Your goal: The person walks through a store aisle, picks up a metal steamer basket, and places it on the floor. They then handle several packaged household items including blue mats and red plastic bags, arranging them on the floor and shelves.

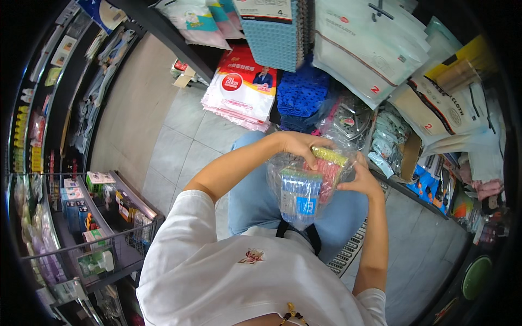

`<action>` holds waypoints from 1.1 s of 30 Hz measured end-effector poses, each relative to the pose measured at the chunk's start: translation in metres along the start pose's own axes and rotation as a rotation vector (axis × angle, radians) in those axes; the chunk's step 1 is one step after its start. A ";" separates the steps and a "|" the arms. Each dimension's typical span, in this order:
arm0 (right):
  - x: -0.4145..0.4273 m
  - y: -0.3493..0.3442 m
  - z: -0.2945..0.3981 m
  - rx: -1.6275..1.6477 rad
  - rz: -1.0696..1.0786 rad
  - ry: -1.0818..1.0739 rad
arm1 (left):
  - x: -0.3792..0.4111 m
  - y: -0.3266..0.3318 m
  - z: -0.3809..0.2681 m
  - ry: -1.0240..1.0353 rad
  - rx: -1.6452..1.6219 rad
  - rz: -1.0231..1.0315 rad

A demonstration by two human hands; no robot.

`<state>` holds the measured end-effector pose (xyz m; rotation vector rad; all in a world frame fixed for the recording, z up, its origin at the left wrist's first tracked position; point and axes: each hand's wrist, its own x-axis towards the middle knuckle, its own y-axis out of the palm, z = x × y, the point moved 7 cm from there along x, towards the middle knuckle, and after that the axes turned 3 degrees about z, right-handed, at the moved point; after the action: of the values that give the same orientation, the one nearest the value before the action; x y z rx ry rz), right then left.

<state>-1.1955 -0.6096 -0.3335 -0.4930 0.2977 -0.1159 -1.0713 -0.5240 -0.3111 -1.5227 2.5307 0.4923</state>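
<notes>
Over my lap, both hands hold a clear plastic bag (273,169) of cleaning sponges. A blue sponge pack (299,195) with a label sits in the near part of the bag. Behind it are pink-red sponges (329,173) and a yellow one (332,155). My left hand (306,146) grips the far left side, its thumb pressed against the coloured sponges. My right hand (361,177) pinches the bag's right side between thumb and fingers. Some fingertips of both hands are hidden behind the bag or its wrinkled film.
Ahead, a shelf bears a stack of red-and-white packets (244,89), blue folded cloths (304,91) and an open carton (410,157). Packaged dishcloths (367,53) hang above. Shelves with boxed goods (75,203) stand left. Grey floor tiles (169,142) show beside my legs.
</notes>
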 end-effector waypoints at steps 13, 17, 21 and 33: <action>0.017 0.053 -0.020 0.772 -0.066 0.083 | -0.019 -0.029 -0.002 0.126 0.179 -0.148; 0.017 0.038 -0.033 0.875 -0.213 0.122 | -0.046 -0.062 -0.003 0.094 0.007 -0.522; 0.010 0.026 -0.036 1.022 -0.373 0.111 | -0.086 -0.069 0.030 0.021 0.125 -1.025; 0.036 0.070 -0.052 1.224 -0.441 0.361 | -0.091 -0.006 0.068 0.194 -0.685 -0.997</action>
<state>-1.1752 -0.5786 -0.4201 0.7004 0.4057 -0.7668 -1.0257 -0.4270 -0.3490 -2.8539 1.3684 1.0919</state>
